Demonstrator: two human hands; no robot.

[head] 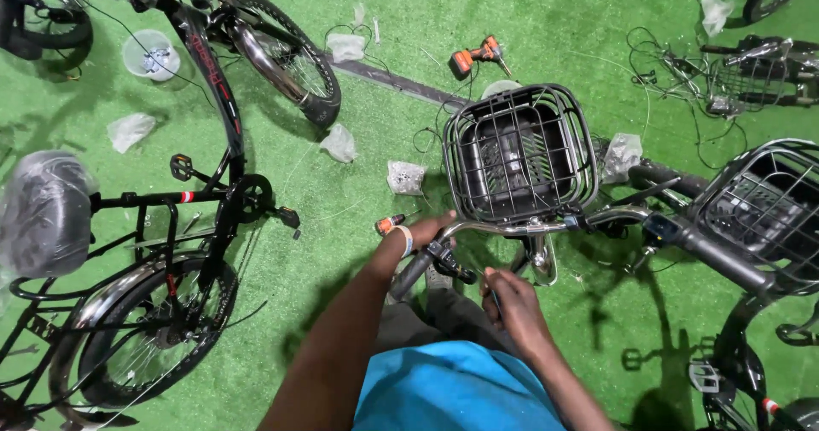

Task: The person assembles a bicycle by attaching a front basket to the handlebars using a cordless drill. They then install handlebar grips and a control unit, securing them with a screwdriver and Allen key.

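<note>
Both hands work at one bicycle's handlebar (503, 225). His left hand (418, 237) is wrapped around the left end of the bar, just above the dark grip (413, 273); the right hand (512, 303) pinches a thin tool beneath the brake lever (452, 265). Above the bar sits a black wire basket (520, 151). An orange drill (476, 56) lies well apart on the green turf (358, 252).
</note>
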